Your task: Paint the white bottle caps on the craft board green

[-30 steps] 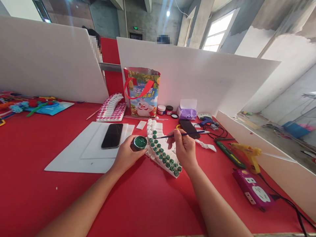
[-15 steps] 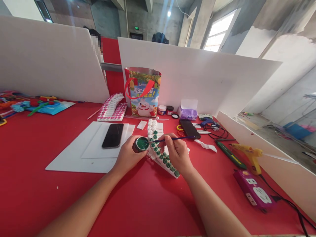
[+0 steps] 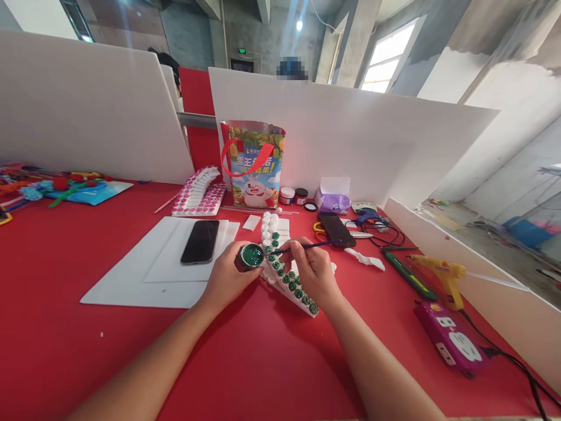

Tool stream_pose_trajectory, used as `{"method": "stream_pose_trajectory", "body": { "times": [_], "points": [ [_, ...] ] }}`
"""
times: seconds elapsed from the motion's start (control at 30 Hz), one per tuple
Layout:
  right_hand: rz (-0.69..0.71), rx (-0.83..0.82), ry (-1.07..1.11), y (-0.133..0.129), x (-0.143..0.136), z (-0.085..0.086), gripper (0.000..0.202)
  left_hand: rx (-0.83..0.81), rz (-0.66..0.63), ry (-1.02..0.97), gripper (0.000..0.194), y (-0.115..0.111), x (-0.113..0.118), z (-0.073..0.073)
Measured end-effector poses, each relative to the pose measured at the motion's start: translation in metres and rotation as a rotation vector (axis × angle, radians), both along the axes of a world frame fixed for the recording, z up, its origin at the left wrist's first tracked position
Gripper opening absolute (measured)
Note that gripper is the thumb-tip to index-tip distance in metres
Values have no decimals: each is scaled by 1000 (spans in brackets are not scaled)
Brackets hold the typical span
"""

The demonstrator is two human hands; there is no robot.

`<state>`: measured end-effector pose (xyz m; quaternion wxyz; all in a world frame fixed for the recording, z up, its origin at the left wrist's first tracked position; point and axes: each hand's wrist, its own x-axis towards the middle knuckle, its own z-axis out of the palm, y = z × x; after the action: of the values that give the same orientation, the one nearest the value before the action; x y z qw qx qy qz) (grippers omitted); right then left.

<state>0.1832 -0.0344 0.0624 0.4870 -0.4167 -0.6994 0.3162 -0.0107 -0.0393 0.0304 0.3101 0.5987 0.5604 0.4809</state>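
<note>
Holding an open jar of green paint [image 3: 252,256] in my left hand [image 3: 230,270], I pinch a thin brush [image 3: 325,244] in my right hand [image 3: 313,272], its tip at the jar's right rim; whether it touches paint, I cannot tell. At the frame's centre, just right of the jar, lies a curved white piece [image 3: 280,272] with green and white knobs [image 3: 305,299], its long axis running from upper centre toward lower right. My right hand, nearer, partly covers it. Red tabletop [image 3: 254,362] spreads below; a black phone [image 3: 200,241] lies left
</note>
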Motion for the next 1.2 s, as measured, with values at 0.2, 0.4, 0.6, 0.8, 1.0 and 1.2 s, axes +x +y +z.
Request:
{"method": "stream_pose_trajectory", "body": {
  "times": [0.2,0.4,0.6,0.8,1.0,1.2],
  "points": [
    [-88,87,79,2,5,5,54,-1,8,13,34,1,0,-2],
    [-195,118,95,7,10,4,53,-2,4,18,37,2,-2,-3],
    [-153,101,86,8,8,2,52,0,1,13,37,2,-2,-3],
    [-138,84,74,9,8,-2,52,5,-3,8,38,2,-1,-3],
    [-136,82,66,11,8,-2,52,11,6,11,40,2,-2,-3],
    [-167,77,76,8,7,2,53,-2,8,18,39,2,-1,-3]
  ]
}}
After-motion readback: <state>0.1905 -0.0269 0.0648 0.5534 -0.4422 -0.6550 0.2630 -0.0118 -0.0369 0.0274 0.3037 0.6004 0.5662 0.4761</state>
